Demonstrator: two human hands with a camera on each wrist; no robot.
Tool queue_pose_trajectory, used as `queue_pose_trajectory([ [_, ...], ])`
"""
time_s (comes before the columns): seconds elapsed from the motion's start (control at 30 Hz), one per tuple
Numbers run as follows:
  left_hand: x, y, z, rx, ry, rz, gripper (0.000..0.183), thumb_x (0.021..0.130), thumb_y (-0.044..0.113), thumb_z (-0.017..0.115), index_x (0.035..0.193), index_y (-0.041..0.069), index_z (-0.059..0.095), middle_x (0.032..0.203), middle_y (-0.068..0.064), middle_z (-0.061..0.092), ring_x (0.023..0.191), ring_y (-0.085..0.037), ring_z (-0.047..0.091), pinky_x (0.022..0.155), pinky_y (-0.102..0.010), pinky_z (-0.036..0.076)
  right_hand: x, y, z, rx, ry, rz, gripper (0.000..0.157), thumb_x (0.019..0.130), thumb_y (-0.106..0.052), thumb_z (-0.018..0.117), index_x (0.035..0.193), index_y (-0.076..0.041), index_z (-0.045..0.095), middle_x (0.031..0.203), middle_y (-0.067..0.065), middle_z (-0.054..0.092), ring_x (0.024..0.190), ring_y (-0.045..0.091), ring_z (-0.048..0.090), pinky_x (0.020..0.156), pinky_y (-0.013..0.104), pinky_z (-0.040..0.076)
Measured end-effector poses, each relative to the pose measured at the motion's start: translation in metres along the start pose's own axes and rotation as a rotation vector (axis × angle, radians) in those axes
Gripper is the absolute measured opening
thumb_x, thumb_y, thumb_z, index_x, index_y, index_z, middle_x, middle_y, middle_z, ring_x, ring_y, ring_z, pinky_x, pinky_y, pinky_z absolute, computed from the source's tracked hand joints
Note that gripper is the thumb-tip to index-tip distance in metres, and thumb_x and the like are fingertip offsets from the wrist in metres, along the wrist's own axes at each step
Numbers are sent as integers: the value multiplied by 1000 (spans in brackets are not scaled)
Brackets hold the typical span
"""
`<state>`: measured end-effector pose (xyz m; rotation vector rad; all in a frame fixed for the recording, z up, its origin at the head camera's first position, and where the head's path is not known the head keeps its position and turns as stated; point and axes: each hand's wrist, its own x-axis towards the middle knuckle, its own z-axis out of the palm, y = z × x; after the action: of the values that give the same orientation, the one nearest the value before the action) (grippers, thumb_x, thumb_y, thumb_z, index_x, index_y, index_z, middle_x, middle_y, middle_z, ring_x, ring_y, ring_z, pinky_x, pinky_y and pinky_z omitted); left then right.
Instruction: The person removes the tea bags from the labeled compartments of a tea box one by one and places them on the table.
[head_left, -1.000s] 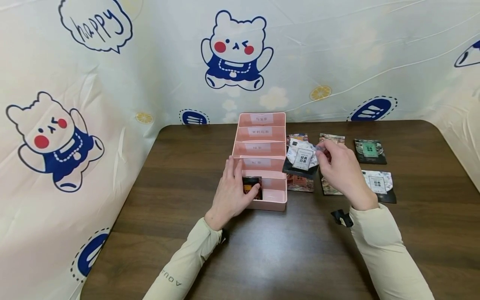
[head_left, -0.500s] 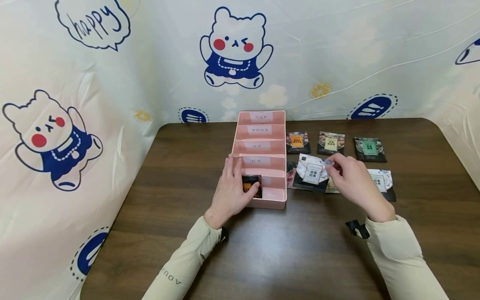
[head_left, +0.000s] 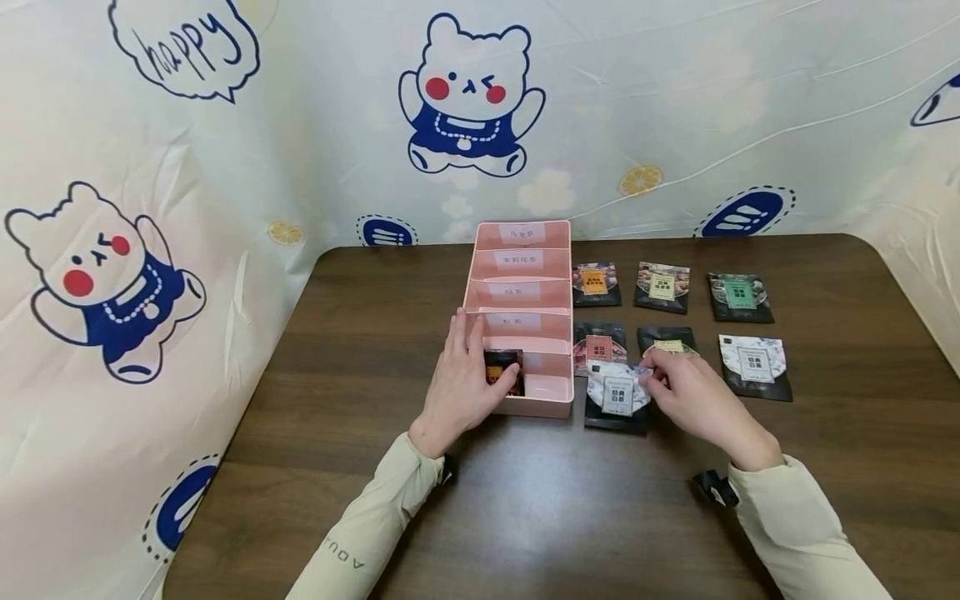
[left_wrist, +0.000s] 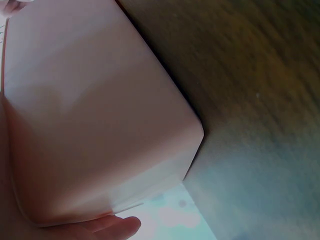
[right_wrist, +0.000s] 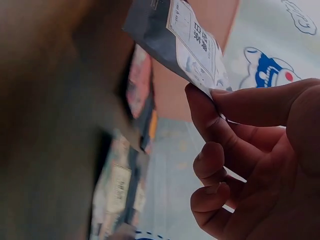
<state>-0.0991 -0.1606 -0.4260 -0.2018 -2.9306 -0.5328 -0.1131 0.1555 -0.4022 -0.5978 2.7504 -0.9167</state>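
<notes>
My right hand [head_left: 693, 396] pinches a white-and-black tea packet [head_left: 617, 398] between thumb and forefinger at its right edge. In the right wrist view the packet [right_wrist: 192, 47] is tilted, its other fingers curled below. In the head view it hangs just right of the pink divided box [head_left: 536, 408], overlapping a red-labelled packet [head_left: 598, 343]. My left hand [head_left: 461, 383] rests along the box's left rim with fingers extended. Its thumb reaches over a black tea packet with an orange label [head_left: 504, 367] standing in the nearest compartment. The left wrist view shows the box's outer wall [left_wrist: 100, 110].
Several tea packets lie in two rows right of the box, among them an orange-labelled one [head_left: 595, 284], a green one [head_left: 740, 297] and another white one [head_left: 753, 367]. The box's compartments carry paper labels [head_left: 517, 260]. A printed cloth [head_left: 600, 125] hangs behind the table [head_left: 480, 517].
My right hand has carried the white-and-black tea packet from beside the box's middle toward the table's front, uncovering packets behind it. The left hand stays in place on the box.
</notes>
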Motion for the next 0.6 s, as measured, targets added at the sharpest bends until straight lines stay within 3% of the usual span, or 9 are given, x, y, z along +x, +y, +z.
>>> queue_pose_trajectory([
  [0.6, 0, -1, 2, -3, 11, 11, 87, 88, 56, 52, 150, 2, 25, 159, -24, 13, 146, -41, 20, 110, -56, 34, 0, 6, 29, -51, -112, 66, 17, 92, -15, 60, 104, -4, 65, 74, 0, 60, 64, 14, 49, 60, 29, 40],
])
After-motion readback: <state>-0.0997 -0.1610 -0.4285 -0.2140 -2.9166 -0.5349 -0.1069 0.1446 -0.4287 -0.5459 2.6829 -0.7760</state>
